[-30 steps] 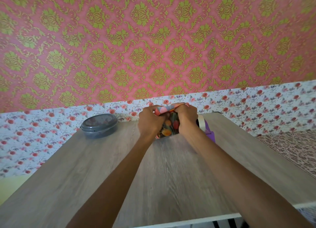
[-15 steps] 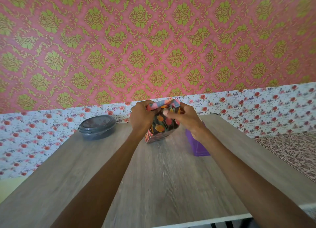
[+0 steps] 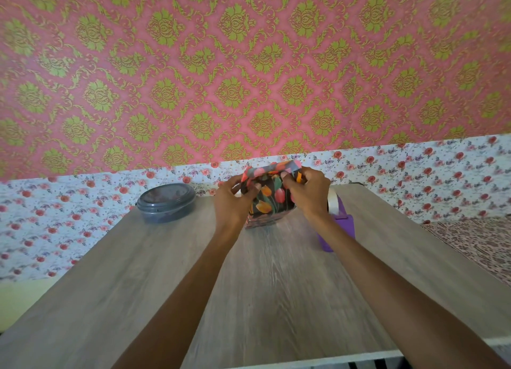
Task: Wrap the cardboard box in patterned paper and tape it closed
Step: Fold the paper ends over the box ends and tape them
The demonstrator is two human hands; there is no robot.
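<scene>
Task item: the box (image 3: pixel 265 207) stands upright at the centre of the frame, on the far half of the table (image 3: pixel 276 299). Its near face is covered by dark tulip-print patterned paper (image 3: pixel 272 169). No bare cardboard shows.
Paper top: a loose band of the paper arches over the top of the box between the two hands and is not pressed flat.
Left hand: the left hand (image 3: pixel 231 202) is at the upper left corner of the box, thumb and fingers curled and pinching the paper there.
Right hand: the right hand (image 3: pixel 311 193) is at the upper right corner, fingers bent and clamped on the paper edge.
Reason for hold: judged, both hands keep the sheet taut at opposite corners so that the top flap can be folded down square.
Progress: judged, wrapping is well advanced and sealing remains. Whether any tape is already on cannot be told.
Tape: the purple tape dispenser (image 3: pixel 341 226) sits just right of the box, judged to be within easy reach of the right hand.
Surroundings: a grey lidded container (image 3: pixel 166 202) stands left of centre and well apart from the box. A floral wall band (image 3: pixel 414 175) runs behind the table, and a leopard-print cloth (image 3: pixel 481 244) lies at the right edge.
Obstruction: the right wrist covers part of the dispenser. Both hands hide the upper corners of the box, so the folds there cannot be judged.
</scene>
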